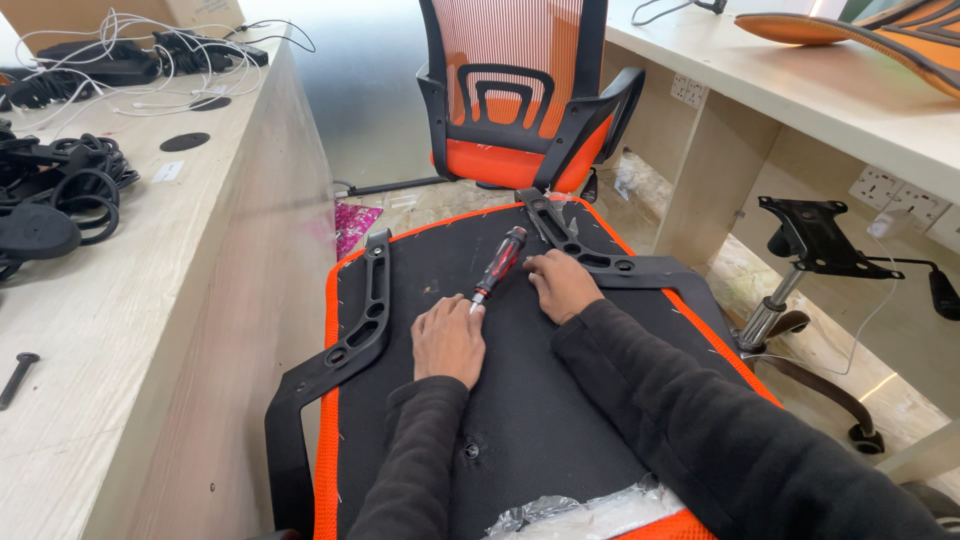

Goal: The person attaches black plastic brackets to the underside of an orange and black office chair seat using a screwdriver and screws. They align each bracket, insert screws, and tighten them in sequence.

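Screwdriver (499,264), red-black handle, lies slanted on upturned seat base (520,400), near its far end. Left hand (448,340) rests flat at the tip, fingers loosely curled, grip unclear. Right hand (562,284) just right of the screwdriver, fingers spread flat on armrest bracket (600,262), holding nothing. Second bracket (350,330) left of the screwdriver. Plastic wrap (570,515) at the seat's near edge, cut off.

Single head view, looking steeply down and forward, close over upturned chair seat (540,420).
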